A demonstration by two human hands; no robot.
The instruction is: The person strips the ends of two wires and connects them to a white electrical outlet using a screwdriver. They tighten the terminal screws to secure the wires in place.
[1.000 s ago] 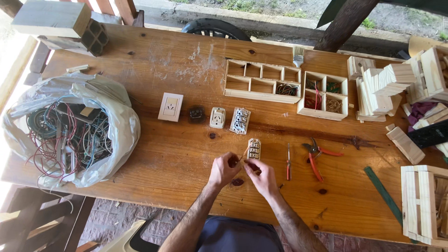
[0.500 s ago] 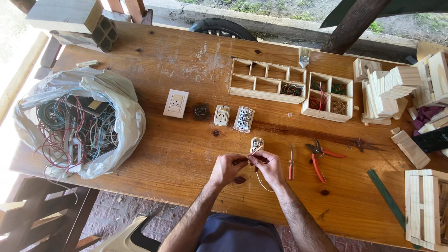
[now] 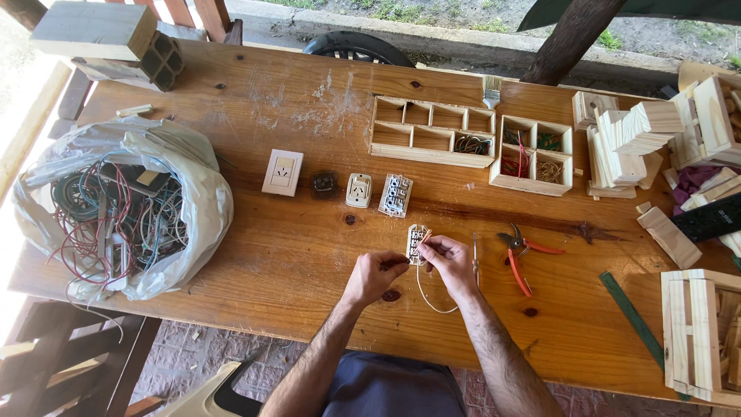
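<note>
Can't make out what the left hand (image 3: 373, 276) pinches by the switch module (image 3: 417, 243); the wooden crate (image 3: 698, 336) beyond is cropped.

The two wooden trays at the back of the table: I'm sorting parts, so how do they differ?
The long tray has a row of mostly bare compartments; the square tray has four, all holding wires or bands. The long one lies left, the square one right. Both are pale wood.

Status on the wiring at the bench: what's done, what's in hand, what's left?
Done: four fittings, a wall socket plate, a dark round part, a small socket module and a switch module, lie in a row.
In hand: left hand and right hand work a pale wire at a fifth module.
Left: bag of tangled wires looks full; pliers lie unused.
</note>
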